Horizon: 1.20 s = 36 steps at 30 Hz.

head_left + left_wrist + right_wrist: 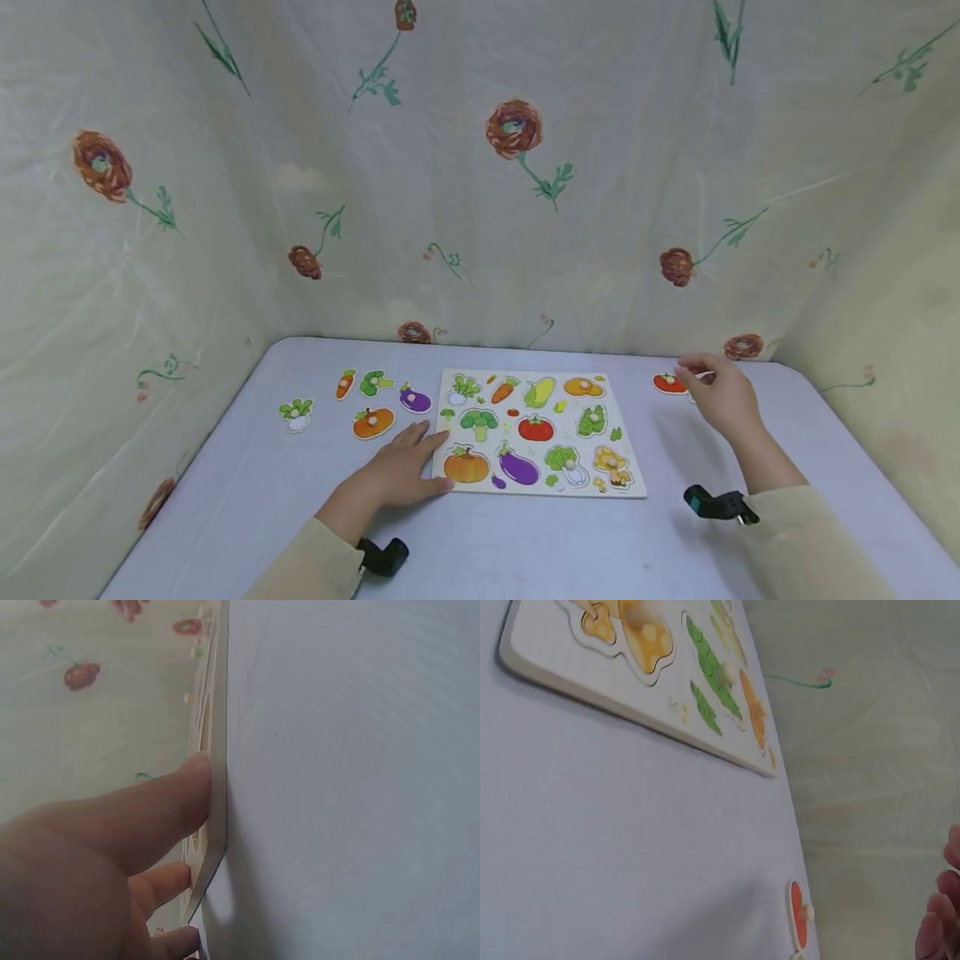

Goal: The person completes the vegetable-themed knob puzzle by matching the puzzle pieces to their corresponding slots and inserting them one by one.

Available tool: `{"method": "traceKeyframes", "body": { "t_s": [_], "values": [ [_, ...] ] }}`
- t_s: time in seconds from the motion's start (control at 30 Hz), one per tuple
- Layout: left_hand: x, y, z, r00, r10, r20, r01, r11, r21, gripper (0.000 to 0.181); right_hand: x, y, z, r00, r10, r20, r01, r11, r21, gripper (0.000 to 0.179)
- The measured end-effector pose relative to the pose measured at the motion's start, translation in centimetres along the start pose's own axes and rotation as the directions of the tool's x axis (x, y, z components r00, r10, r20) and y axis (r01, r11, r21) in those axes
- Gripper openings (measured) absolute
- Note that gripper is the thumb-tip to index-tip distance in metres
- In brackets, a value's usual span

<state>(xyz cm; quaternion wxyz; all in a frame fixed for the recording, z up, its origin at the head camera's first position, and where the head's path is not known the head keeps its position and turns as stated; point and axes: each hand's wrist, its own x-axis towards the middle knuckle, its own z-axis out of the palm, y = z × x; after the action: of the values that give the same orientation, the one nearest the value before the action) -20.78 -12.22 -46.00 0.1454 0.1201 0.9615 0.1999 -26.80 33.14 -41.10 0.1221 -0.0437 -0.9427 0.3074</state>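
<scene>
A white wooden vegetable puzzle board [525, 492] lies on the table. My left hand [401, 467] rests at its left side, fingers spread over that edge; in the left wrist view the thumb [199, 787] touches the board's edge. At the right, my right hand [723, 400] hovers with loosely bent fingers beside a red tomato piece [667, 383], which has a knob. Part of another piece beside the tomato is hidden by this hand. The right wrist view shows the fingers apart from the tomato piece [799, 915], with nothing visible in them.
Left of the board lie loose knobbed pieces: a white radish [297, 417], a carrot [345, 384], a broccoli [373, 382], an eggplant [415, 399] and a pumpkin [373, 423]. Knobbed mushroom [649, 645] and green pieces sit in the board. A floral curtain [480, 250] hangs behind the table.
</scene>
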Motion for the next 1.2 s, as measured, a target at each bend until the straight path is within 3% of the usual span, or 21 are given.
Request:
{"method": "traceKeyframes", "body": {
  "t_s": [0.4,0.83,1.2],
  "values": [
    [0.0,0.0,0.0,1.000,0.017,-0.012,-0.017,1.000,0.006,0.077,1.0,4.5,0.6,0.985,0.130,-0.113,-0.124,0.990,0.062,0.038],
    [-0.4,0.3,-0.3,0.999,0.022,-0.027,-0.022,1.000,0.002,0.076,2.9,8.2,1.7,0.971,0.238,-0.032,-0.235,0.970,0.060,0.044],
    [-0.4,0.2,-0.2,0.999,0.024,-0.025,-0.024,1.000,0.002,0.076,3.0,9.4,2.6,0.964,0.263,-0.040,-0.261,0.964,0.049,0.040]
  ]
}}
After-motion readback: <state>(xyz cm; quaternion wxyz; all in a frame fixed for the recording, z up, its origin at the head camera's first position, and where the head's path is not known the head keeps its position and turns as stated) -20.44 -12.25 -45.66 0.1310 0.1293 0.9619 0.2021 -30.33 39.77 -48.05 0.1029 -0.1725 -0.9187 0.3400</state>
